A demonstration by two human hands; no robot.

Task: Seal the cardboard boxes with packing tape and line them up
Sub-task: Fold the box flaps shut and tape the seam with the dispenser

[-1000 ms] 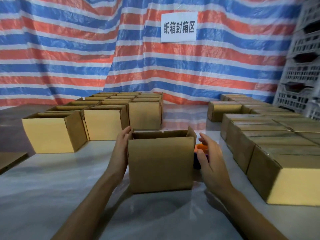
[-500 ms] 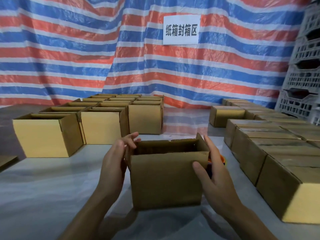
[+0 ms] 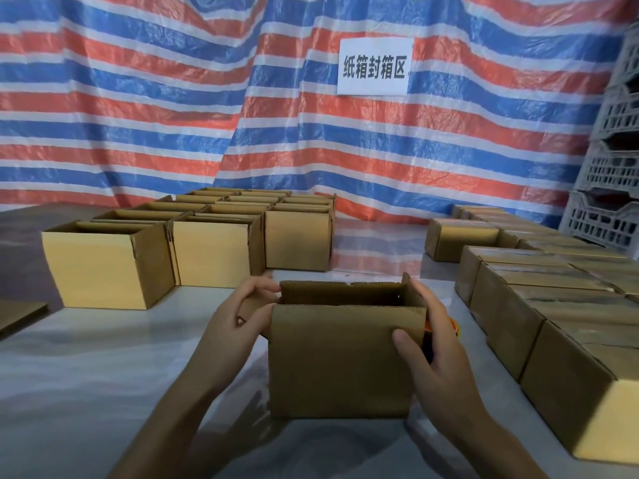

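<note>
Shows one open cardboard box upright at centre front of the pale surface, top flaps raised and interior in shadow. Cannot tell whether the base rests on the surface or sits just above it. Grasped on both sides. Left hand at the upper left corner, fingers curled over the left flap. Right hand gripping the right wall, thumb pressed on the near face, fingers wrapped round behind the right flap. Just behind the right hand, an orange and dark object, mostly hidden and not identifiable. To the rear left, well apart from the held box, a block of unsealed boxes packed side by side in rows, tops open. To the right, a block of closed boxes set edge to edge in rows running from the near right corner toward the back, tops flat and glossy. At the far left edge, a flat cardboard piece lying on the surface. Behind everything, a red, white and blue striped tarp hanging as a backdrop, with a white paper sign bearing Chinese characters fixed to it. At the right edge, a stack of grey plastic crates.
</note>
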